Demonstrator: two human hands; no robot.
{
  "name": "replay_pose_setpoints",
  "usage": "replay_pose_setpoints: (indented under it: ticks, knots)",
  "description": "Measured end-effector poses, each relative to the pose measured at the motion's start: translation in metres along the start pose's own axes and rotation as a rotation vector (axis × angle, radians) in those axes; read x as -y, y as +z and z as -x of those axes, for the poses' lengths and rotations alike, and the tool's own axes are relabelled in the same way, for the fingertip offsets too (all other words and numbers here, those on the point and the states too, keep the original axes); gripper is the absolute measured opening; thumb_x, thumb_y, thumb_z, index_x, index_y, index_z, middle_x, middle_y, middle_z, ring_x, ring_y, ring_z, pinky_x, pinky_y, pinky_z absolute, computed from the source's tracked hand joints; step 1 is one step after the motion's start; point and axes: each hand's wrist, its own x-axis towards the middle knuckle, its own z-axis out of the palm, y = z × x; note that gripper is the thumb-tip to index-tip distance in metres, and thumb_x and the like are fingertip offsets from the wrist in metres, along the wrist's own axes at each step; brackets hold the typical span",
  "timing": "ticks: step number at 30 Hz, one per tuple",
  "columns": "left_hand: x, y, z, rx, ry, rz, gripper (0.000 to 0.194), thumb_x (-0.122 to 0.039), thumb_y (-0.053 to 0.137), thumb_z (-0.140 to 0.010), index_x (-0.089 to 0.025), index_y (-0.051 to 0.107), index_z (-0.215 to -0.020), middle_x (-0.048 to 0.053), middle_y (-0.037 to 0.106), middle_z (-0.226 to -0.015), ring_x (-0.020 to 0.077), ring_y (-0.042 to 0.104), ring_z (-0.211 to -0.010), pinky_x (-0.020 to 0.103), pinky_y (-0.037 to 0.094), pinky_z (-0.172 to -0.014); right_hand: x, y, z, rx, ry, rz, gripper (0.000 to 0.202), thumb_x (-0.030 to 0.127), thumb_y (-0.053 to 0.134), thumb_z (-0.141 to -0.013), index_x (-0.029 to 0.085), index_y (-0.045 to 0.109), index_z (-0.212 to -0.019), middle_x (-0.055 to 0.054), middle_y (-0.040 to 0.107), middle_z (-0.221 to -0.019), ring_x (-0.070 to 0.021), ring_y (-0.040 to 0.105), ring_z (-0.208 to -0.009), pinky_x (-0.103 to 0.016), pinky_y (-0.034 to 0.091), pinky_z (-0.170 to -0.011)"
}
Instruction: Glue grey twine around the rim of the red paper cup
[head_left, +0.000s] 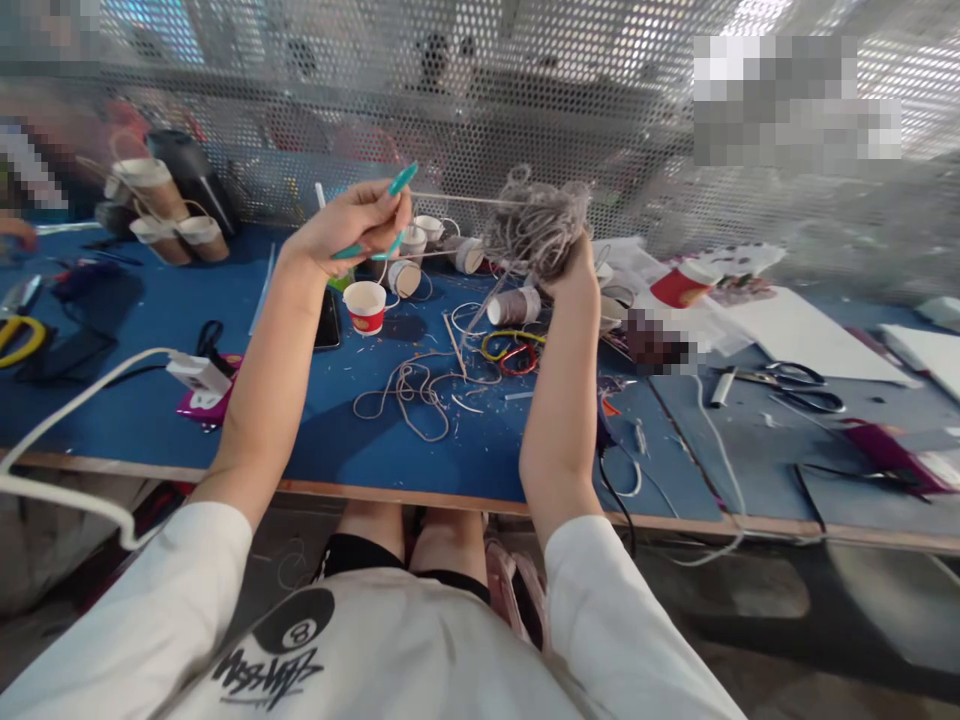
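My right hand (571, 268) is raised over the table, closed around a tangled bundle of grey yarn (534, 225) that hides most of its fingers. From this bundle a strand of yarn (457, 198) stretches left to my left hand (364, 225), whose fingers pinch it. Bright turquoise pieces, apparently long nails, show at the fingertips there. Below the left hand stands a small red and white paper cup (365, 308). Several yarn-wrapped cups (406, 279) stand or lie behind it, one wrapped cup (514, 306) on its side beneath the yarn bundle. A loose cord (409, 395) lies coiled on the blue table.
Red and yellow scissors (517, 357) lie mid-table among scraps. Black scissors (795, 385) are at right, near white sheets (817, 335). At left are a white plug (199, 375), wrapped cups (150, 185) and a dark bottle (191, 175). A perforated metal screen (637, 180) stands behind.
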Motion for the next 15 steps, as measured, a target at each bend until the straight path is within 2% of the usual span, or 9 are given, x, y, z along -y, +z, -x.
replay_pose_setpoints:
  ticks: [5,10,12,14,15]
  knots:
    - [-0.013,-0.009,0.01,0.054,-0.024,-0.041,0.045,-0.067,0.071,-0.079,-0.025,0.058,-0.071,-0.012,0.025,-0.033,0.0031,0.012,-0.034,0.029,0.016,-0.038,0.0,-0.006,-0.008,-0.128,0.054,-0.144,0.043,0.071,0.051,-0.067,0.031,0.062,-0.08,-0.005,0.068,-0.07,-0.0299,0.064,-0.105,-0.051,0.051,-0.096]
    - [-0.026,-0.019,0.036,0.219,-0.123,-0.176,0.053,-0.074,0.072,-0.071,-0.021,0.066,-0.072,-0.007,0.044,-0.033,0.0054,0.031,-0.028,0.024,0.029,-0.031,-0.008,-0.009,-0.019,-0.271,0.041,-0.204,0.032,0.055,0.05,-0.076,0.028,0.063,-0.088,-0.005,0.071,-0.088,-0.027,0.065,-0.115,-0.049,0.057,-0.097]
    - [-0.022,-0.031,0.048,0.188,-0.087,-0.158,0.052,-0.073,0.07,-0.069,-0.02,0.068,-0.067,-0.004,0.048,-0.036,0.0059,0.032,-0.027,0.022,0.024,-0.029,-0.013,-0.01,-0.025,-0.335,0.029,-0.18,0.028,0.048,0.049,-0.079,0.028,0.064,-0.091,-0.005,0.071,-0.089,-0.0263,0.062,-0.122,-0.049,0.056,-0.1]
    - [-0.011,-0.046,0.052,0.15,0.032,-0.058,0.05,-0.071,0.07,-0.065,-0.021,0.068,-0.062,-0.002,0.04,-0.031,0.0065,0.028,-0.027,0.024,0.028,-0.03,-0.017,-0.009,-0.03,-0.371,0.002,-0.131,0.022,0.043,0.052,-0.078,0.029,0.065,-0.088,-0.005,0.071,-0.087,-0.027,0.061,-0.125,-0.051,0.055,-0.102]
    - [-0.005,-0.054,0.05,0.102,0.062,-0.028,0.047,-0.069,0.072,-0.062,-0.023,0.067,-0.059,-0.003,0.035,-0.029,0.007,0.027,-0.028,0.026,0.032,-0.032,-0.019,-0.008,-0.032,-0.347,-0.041,-0.069,0.018,0.04,0.053,-0.077,0.03,0.065,-0.086,-0.005,0.07,-0.086,-0.0279,0.061,-0.125,-0.052,0.055,-0.103]
